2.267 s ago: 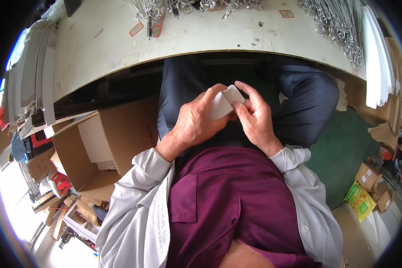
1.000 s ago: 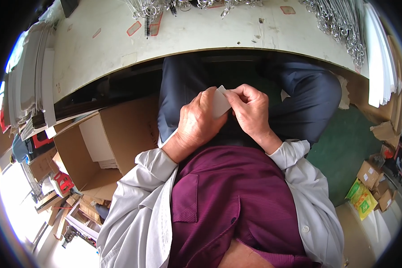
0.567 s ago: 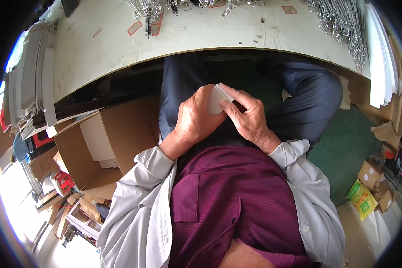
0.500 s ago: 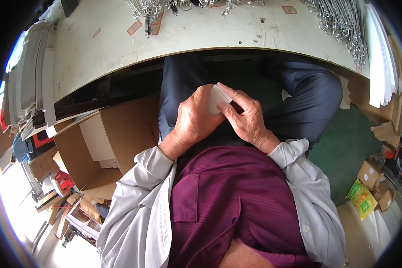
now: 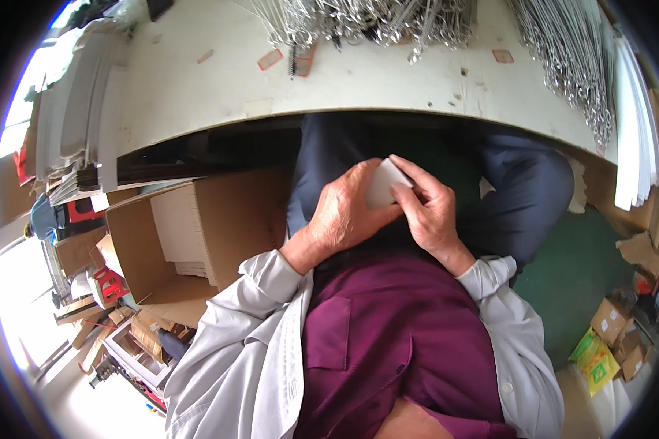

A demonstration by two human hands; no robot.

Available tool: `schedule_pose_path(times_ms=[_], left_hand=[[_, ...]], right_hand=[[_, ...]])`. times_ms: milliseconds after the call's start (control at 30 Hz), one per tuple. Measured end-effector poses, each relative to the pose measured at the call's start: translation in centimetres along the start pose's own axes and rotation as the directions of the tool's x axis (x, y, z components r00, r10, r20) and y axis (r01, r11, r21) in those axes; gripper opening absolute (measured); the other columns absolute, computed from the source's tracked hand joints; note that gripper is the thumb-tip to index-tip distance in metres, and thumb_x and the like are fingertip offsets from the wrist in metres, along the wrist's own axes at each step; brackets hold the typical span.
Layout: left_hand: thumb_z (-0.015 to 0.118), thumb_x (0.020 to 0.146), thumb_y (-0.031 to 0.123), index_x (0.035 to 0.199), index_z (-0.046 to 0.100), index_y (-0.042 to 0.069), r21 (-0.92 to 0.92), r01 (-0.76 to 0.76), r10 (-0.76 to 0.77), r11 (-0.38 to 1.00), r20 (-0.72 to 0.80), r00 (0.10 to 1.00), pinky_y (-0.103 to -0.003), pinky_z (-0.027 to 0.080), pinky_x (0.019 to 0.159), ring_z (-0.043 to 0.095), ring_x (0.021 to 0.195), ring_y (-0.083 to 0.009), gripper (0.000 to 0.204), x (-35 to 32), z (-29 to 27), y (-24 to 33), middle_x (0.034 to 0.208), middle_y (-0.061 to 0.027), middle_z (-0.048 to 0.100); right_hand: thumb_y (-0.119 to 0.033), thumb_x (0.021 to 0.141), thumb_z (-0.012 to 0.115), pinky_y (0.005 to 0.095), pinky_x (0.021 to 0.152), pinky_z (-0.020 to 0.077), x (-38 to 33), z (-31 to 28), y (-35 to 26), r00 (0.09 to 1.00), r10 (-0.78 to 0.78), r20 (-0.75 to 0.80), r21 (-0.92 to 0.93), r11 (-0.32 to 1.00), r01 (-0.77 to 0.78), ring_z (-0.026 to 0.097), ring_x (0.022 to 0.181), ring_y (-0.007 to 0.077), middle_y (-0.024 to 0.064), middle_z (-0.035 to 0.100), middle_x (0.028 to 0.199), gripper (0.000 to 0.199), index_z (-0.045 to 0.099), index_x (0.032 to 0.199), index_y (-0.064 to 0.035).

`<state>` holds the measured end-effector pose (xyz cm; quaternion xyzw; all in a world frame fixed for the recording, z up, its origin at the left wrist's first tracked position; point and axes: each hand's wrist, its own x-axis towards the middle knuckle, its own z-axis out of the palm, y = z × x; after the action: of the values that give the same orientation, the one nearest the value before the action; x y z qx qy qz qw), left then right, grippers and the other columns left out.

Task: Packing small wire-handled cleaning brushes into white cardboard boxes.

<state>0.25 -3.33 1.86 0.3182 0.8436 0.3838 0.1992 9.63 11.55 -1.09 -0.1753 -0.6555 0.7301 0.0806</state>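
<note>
Left hand (image 5: 346, 210) clamped round a white piece (image 5: 385, 183) this side of the table (image 5: 205, 95), right hand (image 5: 433, 212) pinching it too, probably for steadiness.

Remotely, I see a pale counter (image 5: 212, 88), green floor (image 5: 578, 293) and, on my feed's left, a red stool (image 5: 110, 284) and bright glare (image 5: 20, 300).

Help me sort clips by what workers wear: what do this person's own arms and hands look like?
The left hand and right hand are ungloved, with no watch or bracelet visible. The left sleeve and right sleeve are pale grey, loose and creased, with cuffs that look turned back above the wrists.
</note>
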Motion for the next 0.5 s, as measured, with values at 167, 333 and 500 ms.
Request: schedule_pose_path(times_ms=[167, 333, 500], left_hand=[[0.092, 0.073, 0.025, 0.135, 0.056, 0.001, -0.06, 0.171, -0.155, 0.983, 0.214, 0.964, -0.04, 0.057, 0.086, 0.072, 0.102, -0.0348, 0.075, -1.7, -3.4, -1.0, 0.107, -0.0222, 0.071], [0.085, 0.075, 0.018, 0.135, 0.054, 0.0, 0.003, 0.065, -0.065, 0.998, 0.11, 0.992, -0.044, 0.058, 0.087, 0.07, 0.104, -0.0415, 0.07, -4.1, -5.1, -1.0, 0.11, -0.026, 0.07], [0.086, 0.074, 0.012, 0.132, 0.058, 0.002, -0.007, 0.196, -0.189, 0.981, -0.302, 0.934, -0.037, 0.059, 0.083, 0.074, 0.098, -0.0251, 0.066, -4.0, -9.4, -1.6, 0.106, -0.018, 0.074]], right_hand=[[-0.009, 0.103, 0.062, 0.0218, 0.067, 0.0542, 1.5, -0.9, -1.7, 0.996, -0.061, -0.059, 0.087, 0.994, 0.066, 0.063, 0.081, 0.0056, 0.0058, 0.071, 0.105, 0.038, 0.06, 0.139, 0.0024], [-0.009, 0.102, 0.064, 0.0246, 0.071, 0.0562, 3.1, -1.5, -2.9, 0.989, -0.146, -0.028, 0.043, 0.988, 0.147, 0.067, 0.083, 0.009, 0.0078, 0.073, 0.106, 0.035, 0.063, 0.135, 0.0028], [-0.005, 0.096, 0.071, 0.0296, 0.074, 0.0562, 5.6, -2.6, -5.5, 0.835, -0.55, -0.022, -0.474, 0.741, 0.475, 0.07, 0.08, 0.018, 0.0119, 0.075, 0.095, 0.019, 0.071, 0.113, 0.0014]])
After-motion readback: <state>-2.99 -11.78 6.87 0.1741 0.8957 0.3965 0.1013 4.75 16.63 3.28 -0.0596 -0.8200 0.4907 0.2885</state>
